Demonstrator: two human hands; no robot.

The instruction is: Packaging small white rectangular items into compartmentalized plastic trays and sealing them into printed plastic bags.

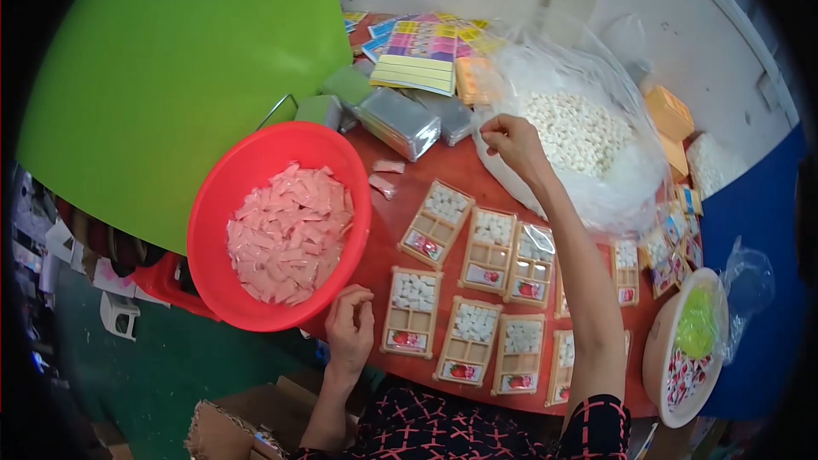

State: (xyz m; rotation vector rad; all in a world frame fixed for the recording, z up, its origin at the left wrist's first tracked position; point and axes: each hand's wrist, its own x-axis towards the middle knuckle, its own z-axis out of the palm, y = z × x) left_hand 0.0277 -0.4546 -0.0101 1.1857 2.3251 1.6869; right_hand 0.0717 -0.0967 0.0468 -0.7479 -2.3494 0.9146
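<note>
My right hand [515,143] is over the near left edge of a large clear plastic bag [503,172] of small white pieces [579,132]. Its fingers are curled closed, and anything inside them is hidden. By the table's front edge, just right of a red basin [209,230], my left hand [350,330] has its fingers loosely curled with nothing showing in them. The basin holds many pink wrapped pieces [290,234]. Between my arms lie several small wooden-coloured trays [419,321], each with white pieces in one compartment and a strawberry picture at its near end.
Two pink packets [385,179] lie beside the basin. Behind them are clear plastic boxes [400,122] and colourful printed cards [416,53]. A cream basin [660,349] with a green bag and small printed packets stands at right. A green panel [187,77] rises at left; a cardboard box [234,426] sits below.
</note>
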